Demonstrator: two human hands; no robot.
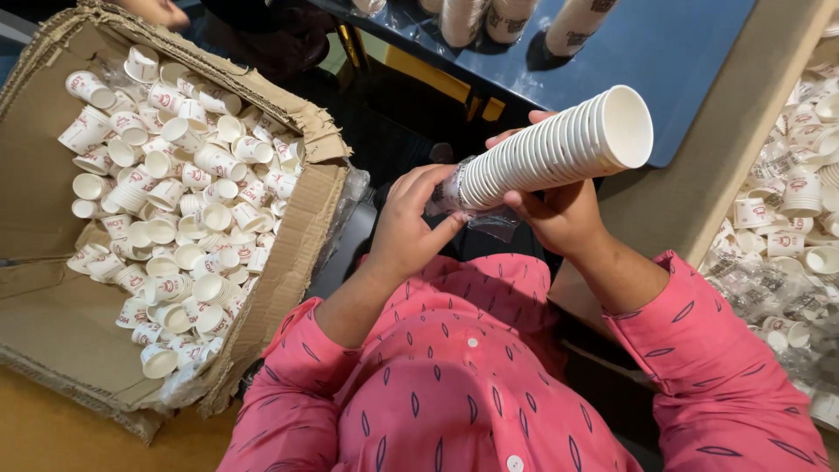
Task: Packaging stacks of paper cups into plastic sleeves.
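Nested stack of white paper cups held mid-air, tilted, mouth up-right, in front of blue bench edge. Right hand wrapped under stack. Left hand pinching clear plastic sleeve at stack base. Cardboard box of loose cups at left.

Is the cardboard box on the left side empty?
No, the cardboard box holds many loose white paper cups piled inside it.
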